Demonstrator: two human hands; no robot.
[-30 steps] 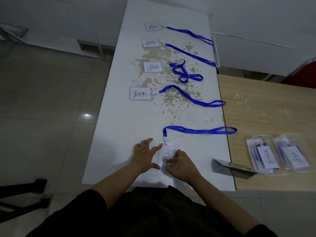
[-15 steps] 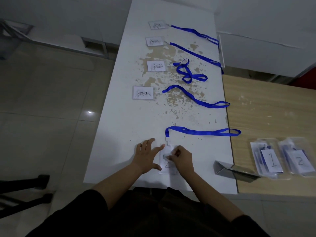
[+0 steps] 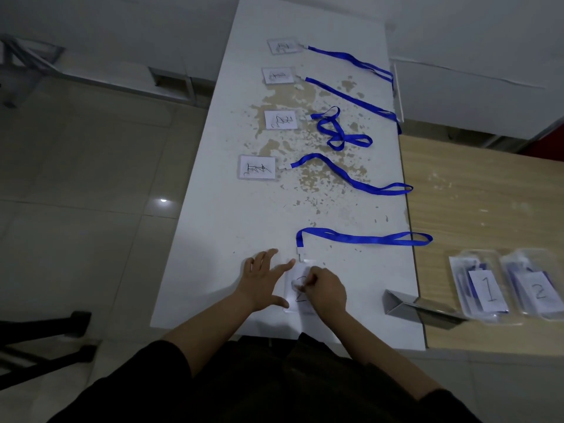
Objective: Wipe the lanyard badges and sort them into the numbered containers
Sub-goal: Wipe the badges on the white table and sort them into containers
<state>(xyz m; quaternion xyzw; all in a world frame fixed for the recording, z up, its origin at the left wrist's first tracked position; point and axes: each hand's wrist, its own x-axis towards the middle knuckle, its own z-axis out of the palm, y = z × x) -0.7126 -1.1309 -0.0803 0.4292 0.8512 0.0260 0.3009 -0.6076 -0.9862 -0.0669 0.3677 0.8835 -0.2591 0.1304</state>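
The container marked "1" [image 3: 479, 286] and the container marked "2" [image 3: 532, 285] are clear plastic trays, each with a white paper label bearing a handwritten numeral. They sit side by side on the wooden bench [image 3: 488, 193] at right and hold blue-strapped badges.

The nearest badge [image 3: 295, 288], a clear sleeve over a white card, lies flat at the near edge of the white bench [image 3: 232, 221]. Its writing is partly covered and cannot be read with certainty. Its blue lanyard [image 3: 363, 238] runs right, over the seam onto the wooden bench.

The left hand [image 3: 264, 282] lies flat with fingers spread, the thumb and forefinger touching the badge's left edge. The right hand [image 3: 325, 290] rests on the badge with fingers curled; what they pinch cannot be told.

Four further badges [image 3: 257, 167] with scribbled black marks lie in a row farther along, each with a blue strap.

The white bench surface is chipped, exposing tan patches. The floor [image 3: 91, 178] is glossy pale tile.
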